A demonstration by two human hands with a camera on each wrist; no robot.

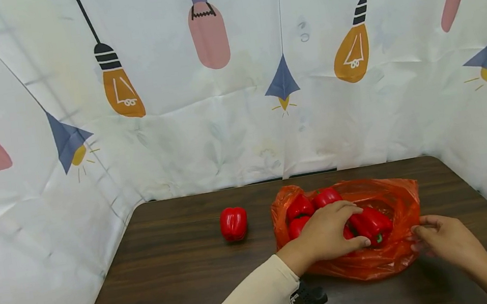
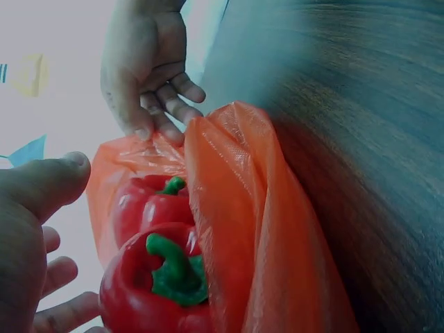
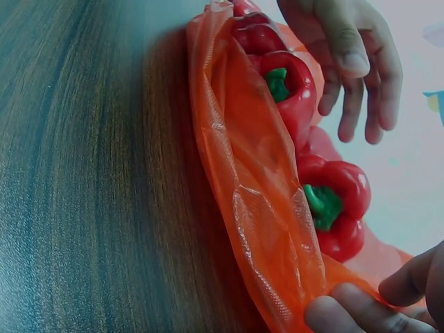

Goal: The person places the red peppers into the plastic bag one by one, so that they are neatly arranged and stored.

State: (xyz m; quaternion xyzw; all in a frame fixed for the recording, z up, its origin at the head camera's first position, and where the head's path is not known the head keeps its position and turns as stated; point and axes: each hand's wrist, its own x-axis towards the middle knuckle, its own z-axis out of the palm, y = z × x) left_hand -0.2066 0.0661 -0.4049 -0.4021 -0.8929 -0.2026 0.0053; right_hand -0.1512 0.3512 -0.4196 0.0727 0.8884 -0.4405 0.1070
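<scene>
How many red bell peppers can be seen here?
5: one loose on the table, left of the orange bag; four inside it. The left hand may hide more.

The left hand [image 1: 328, 233] covers part of the red bell peppers [image 1: 370, 223] inside the crinkled orange plastic bag [image 1: 397, 198], so their count cannot be told. A small black object [image 1: 313, 297] lies half hidden beneath the cream sleeve [image 1: 254, 302]. The right hand [image 3: 388, 305] is cut off by the right wrist view's edge.

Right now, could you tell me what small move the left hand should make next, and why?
Probably close the left hand around the pepper beneath it: its fingers are spread over that pepper in the open bag, not yet gripping, while the right hand pinches the bag's edge steady.
</scene>
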